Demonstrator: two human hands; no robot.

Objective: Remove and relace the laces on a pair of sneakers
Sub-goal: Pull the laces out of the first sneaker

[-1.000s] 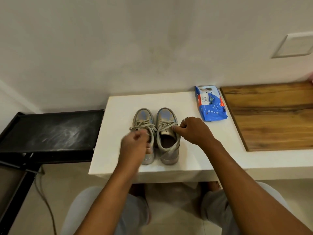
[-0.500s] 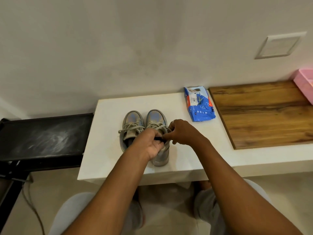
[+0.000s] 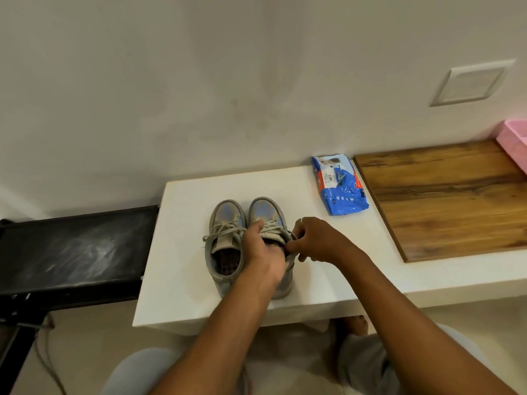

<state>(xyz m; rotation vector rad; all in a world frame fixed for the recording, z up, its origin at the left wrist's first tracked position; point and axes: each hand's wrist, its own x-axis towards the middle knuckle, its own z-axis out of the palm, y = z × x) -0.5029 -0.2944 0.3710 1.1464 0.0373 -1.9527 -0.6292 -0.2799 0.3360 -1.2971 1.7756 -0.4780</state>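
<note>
Two grey fabric sneakers (image 3: 226, 220) stood well inside the white table (image 3: 185, 266) edges; left hand (image 3: 262, 252) gripped one, right hand (image 3: 316, 240) pinched its lace (image 3: 273, 225).

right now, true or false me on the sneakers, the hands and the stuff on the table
1. Both the left hand and right hand hold the right-side grey sneaker. True.
2. The left-side grey sneaker has no lace. False: its pale lace is threaded.
3. The blue plastic packet lies on the white table. True.
4. The sneakers' toes point toward the person. False: they point at the wall.
</note>
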